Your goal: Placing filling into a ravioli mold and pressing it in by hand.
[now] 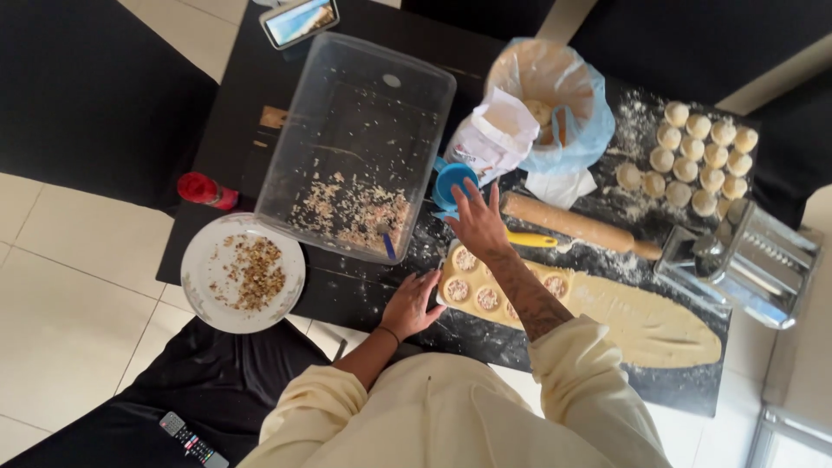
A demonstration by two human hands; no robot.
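While spread over the dark floured surface (364, 295), largest first: clear plastic tub (355, 143) of filling left of the ravioli mould (485, 290); long dough sheet (641, 325) draped right of the mould; right hand (478, 224) just above the mould, fingers splayed open, empty; left hand (412, 303) touching the mould's left edge, fingers loosely open.

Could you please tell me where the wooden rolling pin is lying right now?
In the head view, the rolling pin lies right of centre on the floured table, between the blue bag and the dough sheet, just beyond the right hand.
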